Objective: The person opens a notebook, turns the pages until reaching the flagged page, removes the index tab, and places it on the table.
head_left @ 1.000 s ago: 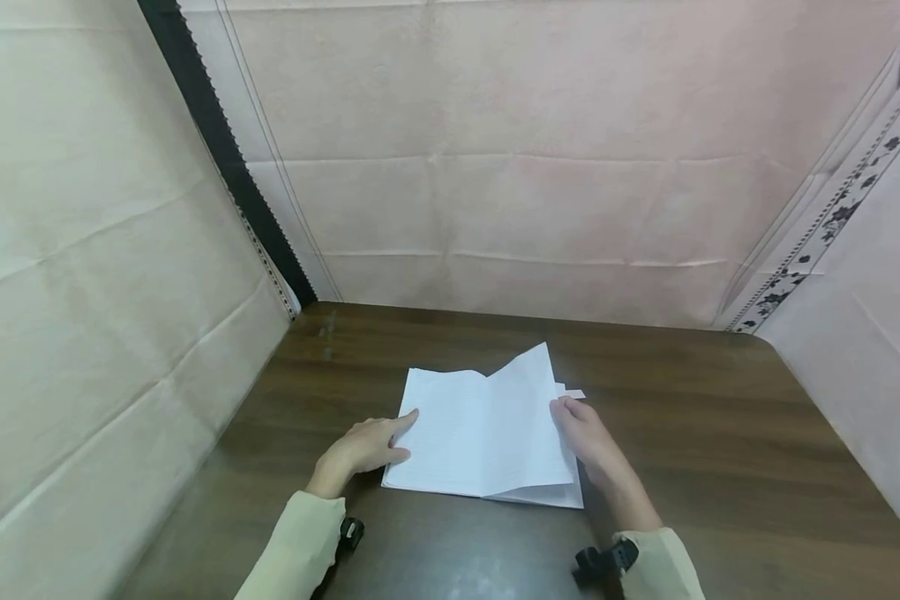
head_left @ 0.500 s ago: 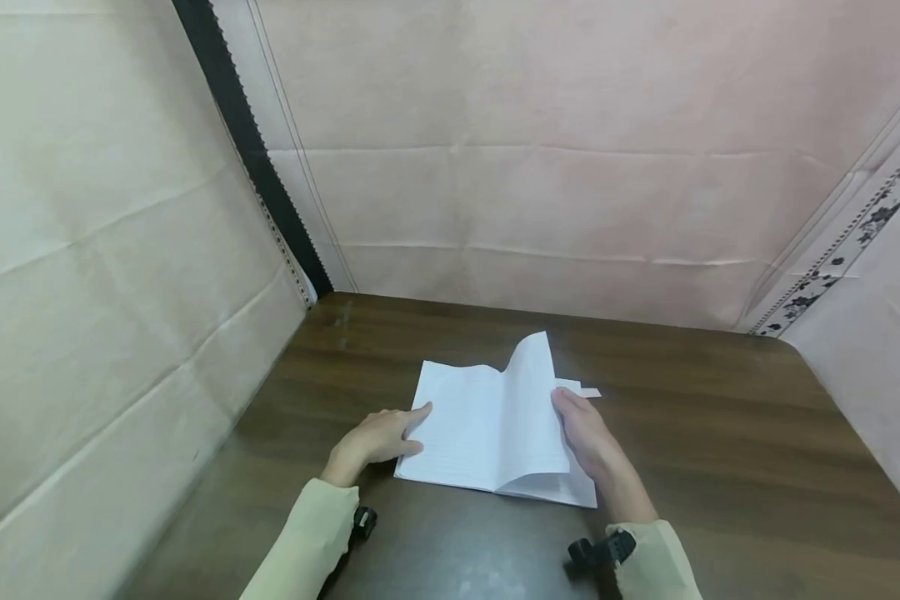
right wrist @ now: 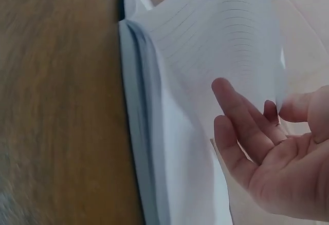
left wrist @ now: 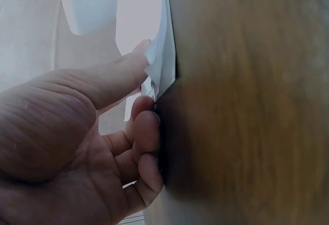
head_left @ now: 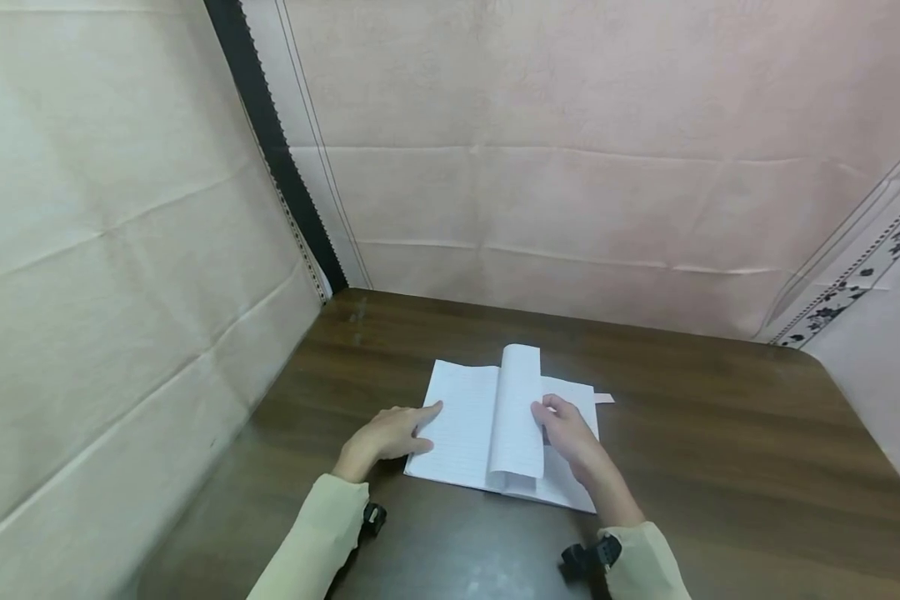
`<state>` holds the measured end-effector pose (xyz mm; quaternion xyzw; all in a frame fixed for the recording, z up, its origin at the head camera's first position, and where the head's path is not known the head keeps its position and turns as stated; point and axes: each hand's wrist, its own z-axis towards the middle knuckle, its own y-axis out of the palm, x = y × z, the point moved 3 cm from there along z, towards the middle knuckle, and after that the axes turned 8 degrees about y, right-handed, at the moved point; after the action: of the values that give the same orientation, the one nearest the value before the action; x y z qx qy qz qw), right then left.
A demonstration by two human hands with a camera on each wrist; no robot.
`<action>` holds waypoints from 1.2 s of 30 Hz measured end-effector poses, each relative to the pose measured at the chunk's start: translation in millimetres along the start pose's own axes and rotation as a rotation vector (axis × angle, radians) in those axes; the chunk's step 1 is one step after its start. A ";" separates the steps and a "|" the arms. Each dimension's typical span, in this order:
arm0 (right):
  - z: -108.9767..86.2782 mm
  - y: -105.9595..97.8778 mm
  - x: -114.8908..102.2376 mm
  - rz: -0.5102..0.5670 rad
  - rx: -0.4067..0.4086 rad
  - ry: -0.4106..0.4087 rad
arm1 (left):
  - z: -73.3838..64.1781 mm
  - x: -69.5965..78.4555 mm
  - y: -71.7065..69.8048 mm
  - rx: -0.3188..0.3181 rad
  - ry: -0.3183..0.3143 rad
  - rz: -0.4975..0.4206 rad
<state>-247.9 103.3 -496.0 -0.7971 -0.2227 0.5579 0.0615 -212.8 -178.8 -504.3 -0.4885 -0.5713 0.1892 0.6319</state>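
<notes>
An open notebook (head_left: 457,417) with white lined pages lies on the table in the head view. My left hand (head_left: 390,432) rests at its left edge, index finger stretched over the page and thumb pressing near the margin. In the left wrist view the thumb (left wrist: 115,78) lies on the paper while the other fingers curl beside the edge. My right hand (head_left: 570,429) pinches the outer edge of a raised page (head_left: 519,408) between thumb and fingertips. That page bows up over the spine. The right wrist view shows its ruled underside (right wrist: 216,35) above the page stack (right wrist: 146,117).
A small pale tab (head_left: 604,398) sticks out from the notebook's right side. The brown wooden table (head_left: 682,400) is bordered by pale cloth hangings (head_left: 570,200) at the back and sides. Dark wrist cameras (head_left: 591,557) sit at both cuffs.
The right hand has drawn the pinched page leftward, and it now curls up near the spine, uncovering more of the right-hand page below. The left hand keeps its place on the notebook.
</notes>
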 end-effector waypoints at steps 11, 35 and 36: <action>2.5 27.0 -1.7 0.003 0.001 -0.067 | 2.7 4.5 -1.0 -0.014 0.011 -0.004; 0.6 78.3 -16.5 -0.155 -0.087 -0.175 | 6.4 0.1 -2.2 0.014 -0.045 0.058; 0.6 78.8 -15.6 -0.166 -0.085 -0.173 | 7.3 0.1 -2.0 0.012 -0.049 0.061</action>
<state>-230.2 26.2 -510.2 -0.7266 -0.3158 0.6077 0.0543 -220.0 -176.7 -503.5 -0.4969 -0.5702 0.2236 0.6148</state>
